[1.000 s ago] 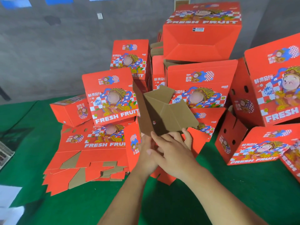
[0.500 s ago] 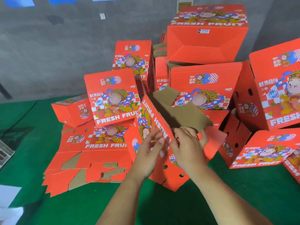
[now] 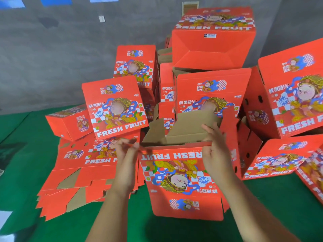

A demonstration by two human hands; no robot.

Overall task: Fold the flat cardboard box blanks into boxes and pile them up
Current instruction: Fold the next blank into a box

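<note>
Head view: my left hand [image 3: 126, 155] and right hand [image 3: 214, 154] pinch the box [image 3: 180, 179] rim's corners; I'd square it, then tuck flaps [image 3: 190, 126] evenly.

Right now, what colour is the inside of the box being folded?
Plain brown cardboard on the flaps; the box is red outside. Head view.

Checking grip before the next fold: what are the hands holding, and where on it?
Both hold the upside-down box at its top front edge: left hand at the left corner, blurred; right hand pinching the right corner.
</note>
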